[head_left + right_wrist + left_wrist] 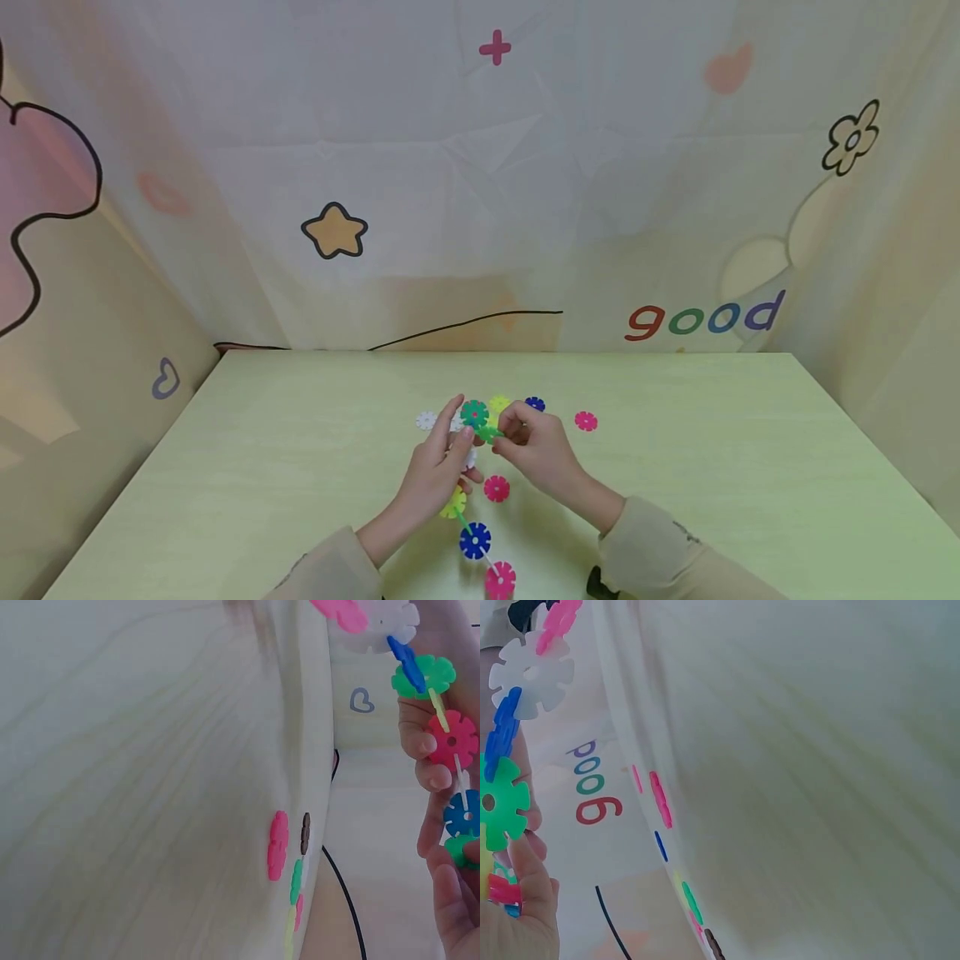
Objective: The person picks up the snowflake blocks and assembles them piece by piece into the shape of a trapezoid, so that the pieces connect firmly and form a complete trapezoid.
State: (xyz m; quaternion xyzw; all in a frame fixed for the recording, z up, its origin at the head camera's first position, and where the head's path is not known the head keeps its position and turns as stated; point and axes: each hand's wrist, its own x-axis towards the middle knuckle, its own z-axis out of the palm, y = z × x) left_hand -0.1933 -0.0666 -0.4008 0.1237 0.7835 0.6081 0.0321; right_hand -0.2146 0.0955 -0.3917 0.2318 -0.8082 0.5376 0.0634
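A chain of slotted plastic snowflake discs (475, 540) in pink, blue, yellow, white and green hangs from my left hand (431, 475) toward the near side. The left thumb and fingers hold its upper end, where a green disc (474, 414) stands face-on. From the right, my right hand (543, 450) pinches a light green disc (487, 434) close against that end. In the right wrist view, left fingers (420, 742) curl beside the linked discs, and right fingertips overlap a green disc (459, 851). The left wrist view shows the left hand (529, 900) at lower left, partly cut off.
Loose discs lie on the pale table (712, 467): a white one (426, 420), a yellow one (498, 403), a blue one (534, 404) and a pink one (587, 421) toward the back. Another pink disc (497, 488) lies between the forearms. A printed curtain (480, 208) hangs behind.
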